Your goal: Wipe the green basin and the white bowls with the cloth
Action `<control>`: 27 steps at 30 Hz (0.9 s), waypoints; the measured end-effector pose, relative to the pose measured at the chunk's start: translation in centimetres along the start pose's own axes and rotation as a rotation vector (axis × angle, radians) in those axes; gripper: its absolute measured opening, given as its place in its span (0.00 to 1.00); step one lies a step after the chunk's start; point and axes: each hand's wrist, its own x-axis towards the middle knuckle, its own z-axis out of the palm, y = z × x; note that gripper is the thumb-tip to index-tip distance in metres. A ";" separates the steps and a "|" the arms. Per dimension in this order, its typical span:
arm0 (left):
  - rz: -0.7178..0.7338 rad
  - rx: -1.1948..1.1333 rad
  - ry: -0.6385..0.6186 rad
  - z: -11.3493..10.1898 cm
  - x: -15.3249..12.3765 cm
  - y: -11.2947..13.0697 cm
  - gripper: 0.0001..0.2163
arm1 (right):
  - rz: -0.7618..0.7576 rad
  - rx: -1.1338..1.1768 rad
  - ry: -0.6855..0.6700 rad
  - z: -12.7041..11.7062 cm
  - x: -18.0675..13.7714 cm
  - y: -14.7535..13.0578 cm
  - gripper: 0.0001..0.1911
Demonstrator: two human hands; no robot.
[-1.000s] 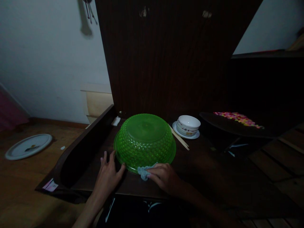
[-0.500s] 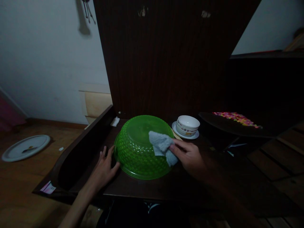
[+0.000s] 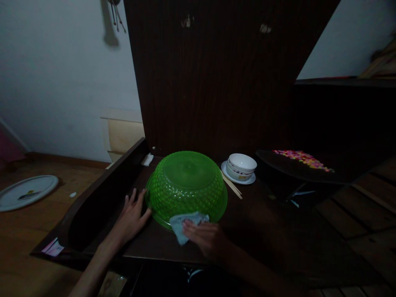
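Looks like a rm in a home: wood flr [image 3: 68, 222], pale wall [image 3: 62, 74], dark wood counter [image 3: 163, 247] w/ tall back panel [image 3: 213, 82]. Household ware fits: stacked bowls [image 3: 242, 163] on plate [image 3: 253, 179] nr counter's back edge, chopsticks [image 3: 232, 184] beside, upturned green basin [image 3: 188, 177] to their L. Exact rm type unclear; light v. dim.

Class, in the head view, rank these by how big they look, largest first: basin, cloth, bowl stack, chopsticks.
1. Basin
2. Cloth and bowl stack: unsure, as the right hand covers part of the cloth, which lies nearer the camera.
3. Chopsticks
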 end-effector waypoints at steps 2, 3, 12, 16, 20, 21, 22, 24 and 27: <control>0.002 -0.006 0.002 0.0 0.1 0.0 0.31 | 0.111 0.098 -0.068 0.5 -1.1 -0.9 0.20; 0.003 -0.010 -0.002 0.0 0.1 0.0 0.30 | 0.194 0.137 -0.101 0.6 -1.5 -1.2 0.19; -0.024 -0.048 -0.057 -0.8 0.8 0.5 0.30 | 0.786 0.361 -0.403 -1.9 2.4 -0.7 0.10; -0.017 -0.074 -0.078 -1.2 1.0 0.6 0.30 | 0.801 0.571 -0.483 -2.8 4.0 0.4 0.10; -0.011 -0.069 -0.094 -1.6 1.2 -0.2 0.30 | 0.761 0.623 -0.490 -4.4 4.8 0.8 0.11; -0.009 -0.065 -0.106 -1.7 1.4 -0.4 0.30 | 0.754 0.614 -0.448 -5.1 5.0 0.9 0.12; -0.007 -0.061 -0.118 -1.8 1.6 -0.6 0.30 | 0.747 0.595 -0.392 -5.9 5.4 0.9 0.12; -0.002 -0.058 -0.141 -2.0 2.2 -1.0 0.29 | 0.732 0.521 -0.234 -7.7 6.1 1.1 0.13; -0.002 -0.050 -0.178 -2.3 3.2 -1.3 0.28 | 0.727 0.408 0.067 -9.9 7.0 1.5 0.13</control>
